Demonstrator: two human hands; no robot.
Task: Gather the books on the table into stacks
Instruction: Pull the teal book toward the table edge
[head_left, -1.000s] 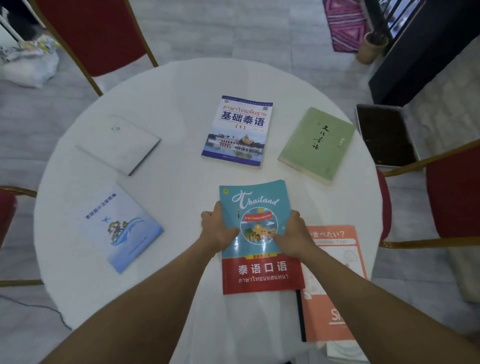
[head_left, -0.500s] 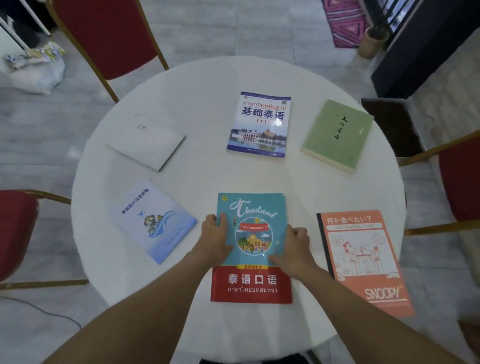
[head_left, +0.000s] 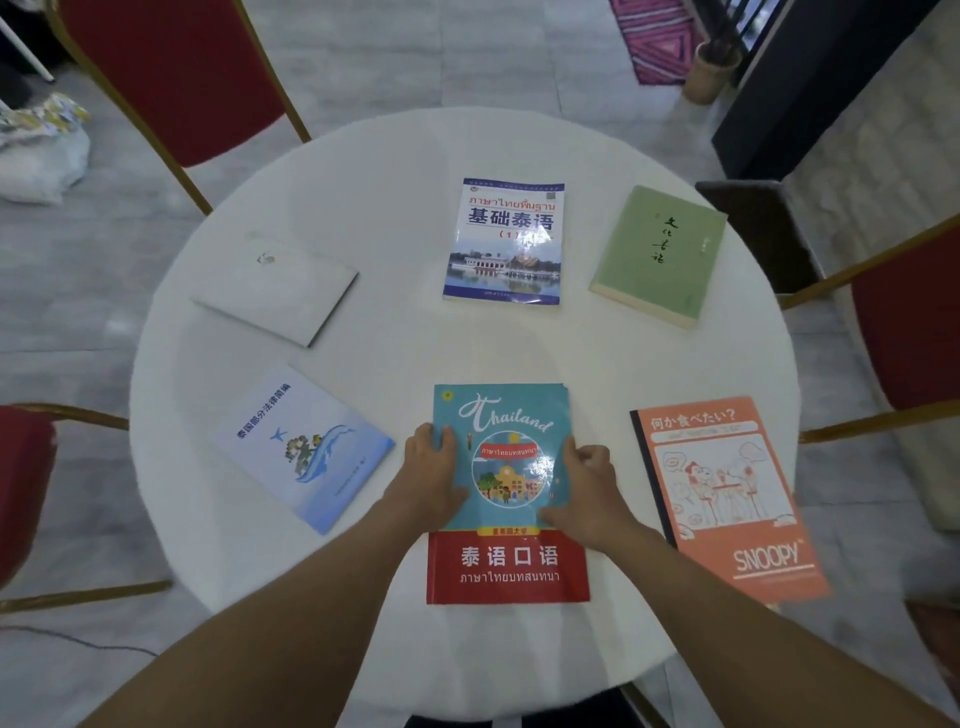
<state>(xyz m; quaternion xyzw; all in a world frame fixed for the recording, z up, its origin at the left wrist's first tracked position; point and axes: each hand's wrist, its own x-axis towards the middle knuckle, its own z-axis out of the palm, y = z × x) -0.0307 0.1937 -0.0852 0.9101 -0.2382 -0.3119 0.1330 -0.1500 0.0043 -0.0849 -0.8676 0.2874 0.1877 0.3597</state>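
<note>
Several books lie apart on a round white table (head_left: 395, 171). Nearest me is a teal and red Thailand book (head_left: 506, 561), flat on the table. My left hand (head_left: 431, 473) grips its left edge and my right hand (head_left: 584, 493) grips its right edge. To the right lies an orange Snoopy notebook (head_left: 727, 499). At the left is a pale blue booklet (head_left: 306, 447). Farther back are a white book (head_left: 278, 288), a blue and white Thai textbook (head_left: 506, 241) and a green book (head_left: 660, 254).
Red chairs with gold frames stand around the table: one at the back left (head_left: 176, 73), one at the right (head_left: 904, 312), one at the left (head_left: 26, 493). A dark box (head_left: 753, 228) sits on the floor at the right. A white bag (head_left: 41, 150) lies far left.
Both hands have stayed on the Thailand book's edges. The book came down flat in front of me, uncovering the Snoopy notebook. My view shifted so the whole table shows.
</note>
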